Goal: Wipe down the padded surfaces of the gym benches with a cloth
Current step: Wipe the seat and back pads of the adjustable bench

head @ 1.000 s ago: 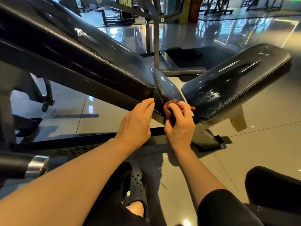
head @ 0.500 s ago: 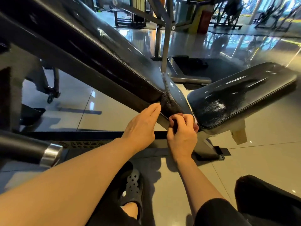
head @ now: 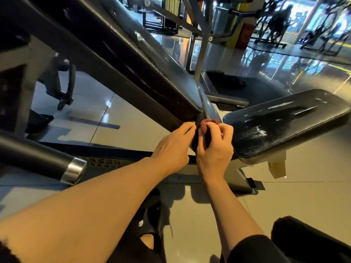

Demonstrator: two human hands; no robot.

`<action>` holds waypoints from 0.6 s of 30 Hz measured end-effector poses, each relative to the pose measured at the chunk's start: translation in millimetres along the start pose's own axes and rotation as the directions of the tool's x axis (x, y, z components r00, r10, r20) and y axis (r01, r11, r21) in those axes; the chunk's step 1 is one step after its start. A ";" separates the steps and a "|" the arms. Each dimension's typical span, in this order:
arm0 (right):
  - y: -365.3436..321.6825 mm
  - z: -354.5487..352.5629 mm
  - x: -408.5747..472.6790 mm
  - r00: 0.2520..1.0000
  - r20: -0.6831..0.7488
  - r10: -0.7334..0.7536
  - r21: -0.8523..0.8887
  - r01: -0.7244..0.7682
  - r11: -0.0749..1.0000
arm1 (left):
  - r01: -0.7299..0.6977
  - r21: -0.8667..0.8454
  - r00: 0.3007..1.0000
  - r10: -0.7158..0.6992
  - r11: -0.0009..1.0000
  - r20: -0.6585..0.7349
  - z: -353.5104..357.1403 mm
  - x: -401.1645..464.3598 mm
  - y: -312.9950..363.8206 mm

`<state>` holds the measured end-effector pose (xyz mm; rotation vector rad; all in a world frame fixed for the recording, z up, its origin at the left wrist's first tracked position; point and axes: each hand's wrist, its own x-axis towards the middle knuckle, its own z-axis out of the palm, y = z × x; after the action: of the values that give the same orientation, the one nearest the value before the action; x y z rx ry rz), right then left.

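A black inclined back pad (head: pixel 117 59) slopes down from the upper left to a narrow gap. Right of the gap lies the black seat pad (head: pixel 284 122), shiny with wet streaks. My right hand (head: pixel 214 150) is shut on a small reddish-brown cloth (head: pixel 208 125), pressing it into the gap at the back pad's lower end. Beside it, my left hand (head: pixel 174 147) rests with straight fingers against the lower edge of the back pad, holding nothing.
A black roller with a chrome end cap (head: pixel 74 170) juts in from the left. The bench's base frame (head: pixel 114 162) runs along the glossy tiled floor. My foot in a black clog (head: pixel 150 224) is below. Other gym machines (head: pixel 275 25) stand far back.
My view has moved closer and tilted. The right hand with the cloth has shifted slightly up along the gap. The left hand stays against the back pad's edge.
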<state>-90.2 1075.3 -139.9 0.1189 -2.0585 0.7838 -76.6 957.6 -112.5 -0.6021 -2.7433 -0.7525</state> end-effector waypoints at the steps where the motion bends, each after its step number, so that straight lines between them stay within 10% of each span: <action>1: -2.4 -0.4 5.8 0.999 0.050 -0.006 -0.017 0.007 1.000 | 0.004 -0.003 1.000 -0.004 1.000 -0.001 0.1 0.3 0.1; 6: 11.3 -11.6 -12.2 0.930 0.138 0.340 -0.183 -0.314 0.932 | 0.015 0.001 0.999 -0.015 1.000 0.036 -1.9 -2.2 -0.5; 11: -14.8 -1.6 11.5 0.991 0.078 0.106 -0.057 -0.102 0.993 | 0.004 -0.021 1.000 -0.003 1.000 0.029 -3.0 0.2 0.0; 18: 14.8 -10.8 -11.9 0.899 0.133 0.418 -0.180 -0.393 0.902 | 0.011 -0.012 0.997 -0.010 1.000 0.072 -4.0 -2.0 -0.4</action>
<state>-80.8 1090.8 -152.2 -0.3538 -2.3323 0.8902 -74.5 954.5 -109.9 -0.6297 -2.8118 -0.7655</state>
